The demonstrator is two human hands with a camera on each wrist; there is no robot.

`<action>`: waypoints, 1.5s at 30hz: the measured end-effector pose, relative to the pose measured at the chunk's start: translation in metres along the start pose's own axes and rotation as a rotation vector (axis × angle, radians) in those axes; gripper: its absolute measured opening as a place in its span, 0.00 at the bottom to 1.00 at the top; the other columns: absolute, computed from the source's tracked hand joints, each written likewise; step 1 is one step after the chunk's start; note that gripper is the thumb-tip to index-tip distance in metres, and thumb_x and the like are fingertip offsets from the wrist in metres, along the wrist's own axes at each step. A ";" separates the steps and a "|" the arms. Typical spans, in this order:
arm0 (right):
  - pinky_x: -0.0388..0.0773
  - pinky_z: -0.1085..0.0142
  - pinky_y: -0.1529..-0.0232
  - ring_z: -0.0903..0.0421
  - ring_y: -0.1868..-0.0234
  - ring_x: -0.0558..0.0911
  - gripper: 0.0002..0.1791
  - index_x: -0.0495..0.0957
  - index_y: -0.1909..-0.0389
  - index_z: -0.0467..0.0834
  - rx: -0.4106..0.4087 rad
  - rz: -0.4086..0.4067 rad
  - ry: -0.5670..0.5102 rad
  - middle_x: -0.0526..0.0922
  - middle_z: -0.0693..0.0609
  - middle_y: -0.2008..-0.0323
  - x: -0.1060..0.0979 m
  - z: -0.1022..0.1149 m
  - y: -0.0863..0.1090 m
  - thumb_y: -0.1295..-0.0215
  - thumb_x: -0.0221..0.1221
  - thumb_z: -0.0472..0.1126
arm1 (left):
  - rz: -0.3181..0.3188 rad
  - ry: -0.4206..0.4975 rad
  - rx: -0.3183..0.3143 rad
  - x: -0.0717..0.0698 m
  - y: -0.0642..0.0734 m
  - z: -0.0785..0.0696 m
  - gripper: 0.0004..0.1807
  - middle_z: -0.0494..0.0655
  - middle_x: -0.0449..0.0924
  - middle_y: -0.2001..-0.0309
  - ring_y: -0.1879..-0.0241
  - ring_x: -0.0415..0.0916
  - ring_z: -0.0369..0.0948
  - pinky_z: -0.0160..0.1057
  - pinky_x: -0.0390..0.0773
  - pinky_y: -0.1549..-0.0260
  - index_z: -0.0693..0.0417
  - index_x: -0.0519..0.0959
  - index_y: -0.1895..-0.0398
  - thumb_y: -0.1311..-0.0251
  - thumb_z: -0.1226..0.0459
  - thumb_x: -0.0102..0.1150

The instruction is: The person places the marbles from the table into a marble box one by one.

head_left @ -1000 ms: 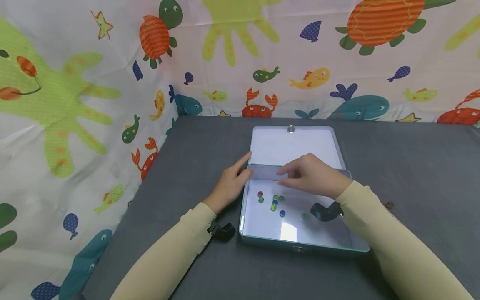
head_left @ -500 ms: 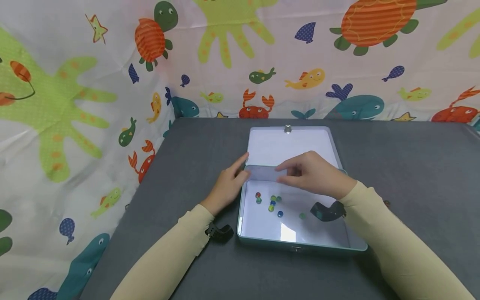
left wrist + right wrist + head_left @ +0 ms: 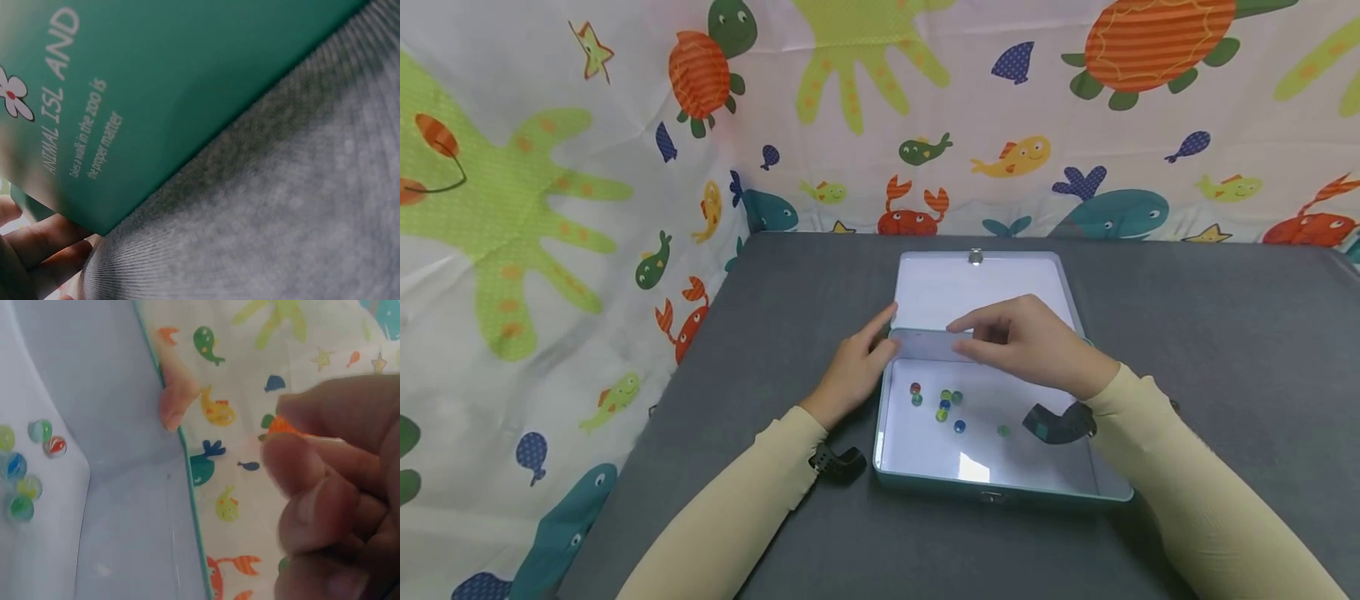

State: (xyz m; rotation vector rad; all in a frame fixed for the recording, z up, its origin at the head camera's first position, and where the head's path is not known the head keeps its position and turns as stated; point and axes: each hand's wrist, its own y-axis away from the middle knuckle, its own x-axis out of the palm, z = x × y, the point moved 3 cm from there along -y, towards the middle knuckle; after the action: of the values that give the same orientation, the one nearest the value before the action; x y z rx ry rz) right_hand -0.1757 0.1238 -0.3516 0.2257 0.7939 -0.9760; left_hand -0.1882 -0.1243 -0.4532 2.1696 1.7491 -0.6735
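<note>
My R hand [image 3: 1030,342] hangs over the rear half of the tin box [image 3: 925,454]. Grip: thumb + index part-bent twd each other, clear gap btwn tips; other fingers loosely curled. Nothing seen btwn the tips; inner palm is hidden, can't tell there.

My L hand [image 3: 850,371] is at the rear L corner of the box. Thumb tip hooks over the rim, index reaches fwd to the lid edge; per L wrist view the other fingers sit against the outside of the corner. Holds box only.

Box open, on grey tabletop [image 3: 805,287]; lid [image 3: 955,292] lies back behind it, white inside up, metal clasp [image 3: 976,257] at its far edge. Outer wall is green w/ white lettering [image 3: 59,94], "ANIMAL ISLAND".

8 glass marbles on the box floor, mostly L half. Red marble [image 3: 915,387] w/ a green one just nearer me; approx. to its R a tight cluster of 4 (greens, yellow-green, blue). Lone blue marble [image 3: 959,427] nearer me; pale green marble [image 3: 1003,431] apart to the R, nr the black wrist unit [image 3: 1060,423] on my R sleeve.

Backdrop: white cloth [image 3: 850,167] w/ sea-animal prints.
</note>
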 end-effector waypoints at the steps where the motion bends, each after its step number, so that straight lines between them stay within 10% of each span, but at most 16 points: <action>1: 0.71 0.67 0.76 0.55 0.76 0.75 0.14 0.90 0.49 0.42 -0.007 -0.016 0.001 0.80 0.56 0.77 -0.002 0.002 0.001 0.34 0.72 0.38 | 0.001 -0.002 0.004 0.000 0.000 0.000 0.34 0.48 0.70 0.24 0.32 0.74 0.44 0.54 0.71 0.30 0.32 0.60 0.17 0.25 0.48 0.46; 45: 0.72 0.66 0.77 0.57 0.76 0.74 0.14 0.90 0.48 0.43 0.165 -0.101 0.175 0.82 0.53 0.76 -0.048 -0.034 0.056 0.32 0.70 0.42 | -0.002 -0.017 0.013 0.000 -0.001 0.002 0.34 0.47 0.71 0.25 0.34 0.75 0.42 0.52 0.70 0.30 0.33 0.60 0.16 0.26 0.48 0.45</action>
State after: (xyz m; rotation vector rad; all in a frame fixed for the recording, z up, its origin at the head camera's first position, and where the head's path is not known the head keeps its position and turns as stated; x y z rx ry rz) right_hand -0.1626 0.2038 -0.3518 0.4213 0.8913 -1.1299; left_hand -0.1893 -0.1257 -0.4551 2.1642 1.7429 -0.7037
